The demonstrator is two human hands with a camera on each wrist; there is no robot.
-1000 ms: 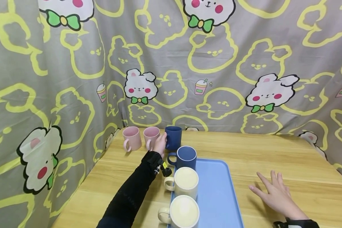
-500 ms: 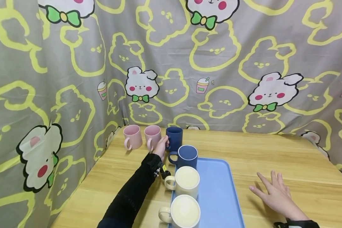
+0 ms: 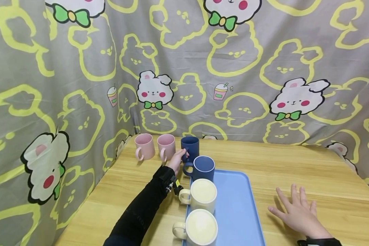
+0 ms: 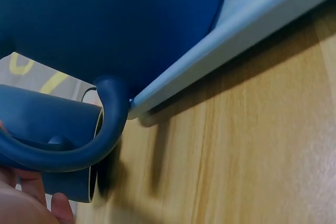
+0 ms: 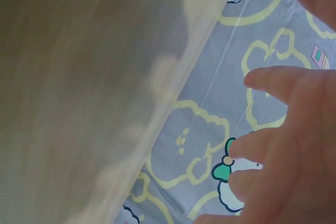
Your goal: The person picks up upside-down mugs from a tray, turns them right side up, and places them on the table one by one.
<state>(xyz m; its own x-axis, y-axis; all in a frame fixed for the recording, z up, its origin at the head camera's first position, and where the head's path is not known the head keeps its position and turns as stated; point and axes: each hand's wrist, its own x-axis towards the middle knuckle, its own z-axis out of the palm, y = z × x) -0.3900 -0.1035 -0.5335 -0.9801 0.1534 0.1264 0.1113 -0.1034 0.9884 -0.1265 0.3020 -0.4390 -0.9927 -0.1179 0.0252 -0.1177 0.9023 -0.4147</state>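
Observation:
At the back of the table, my left hand [image 3: 177,161] grips the handle side of a dark blue mug [image 3: 190,147]. In the left wrist view, this mug [image 4: 47,114] lies partly behind the looped handle of a second blue mug [image 4: 115,19], with the fingers at its side. That second mug [image 3: 204,169] stands on the far left corner of a light blue tray [image 3: 233,205]. Two cream mugs [image 3: 203,194] are lined up in front of it along the tray's left edge. My right hand [image 3: 298,215] is held with fingers spread, right of the tray, holding nothing.
Two pink mugs [image 3: 145,147] stand left of the gripped blue mug, handles facing the near side. A patterned grey curtain [image 3: 233,68] rises behind and beside the wooden table [image 3: 295,164]. The tray's right half is bare.
My left hand and the far blue mug have shifted slightly toward me, closer to the mug on the tray. The right hand has turned a little, fingers still spread.

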